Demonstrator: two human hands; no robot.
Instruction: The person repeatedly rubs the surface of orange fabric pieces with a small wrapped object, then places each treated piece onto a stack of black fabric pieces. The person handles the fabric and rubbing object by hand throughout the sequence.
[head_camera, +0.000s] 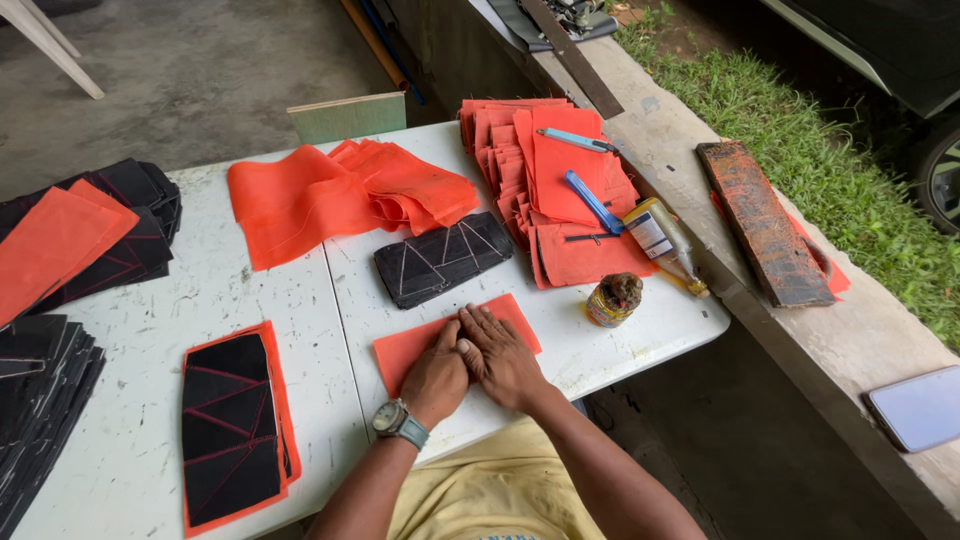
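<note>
1. Far left: black stack (40, 400) and a black/orange pile (90, 230) near the table (150, 320) edge. Not in play. I leave them.
2. Left of my hands: a black panel (232, 425) with orange seam lines lies on an orange backing. It sits apart from the work piece.
3. Left hand (437, 378), with the watch (398, 420), rests palm-down on the orange piece (410, 350). Fingers are closed up, thumb side touching the right hand.
4. Right hand (503, 358) lies flat, fingers spread forward over the same piece. Nothing is pinched; both hands press.
5. The orange piece lies flat at the near table edge, straight in front of me. To do this well, I judge: keep the palms flat, press evenly, work out from the middle to the corners, and don't let the sheet slide.
6. Beyond the hands: a chalk-marked black panel (443, 257), then loose orange sheets (340, 195).
7. Right: a glue jar (612, 300) near the piece's right corner and a bottle (668, 243) beside it. My elbow should stay clear of both.
8. Far right: an orange stack (560, 190) with blue pens on top.
</note>
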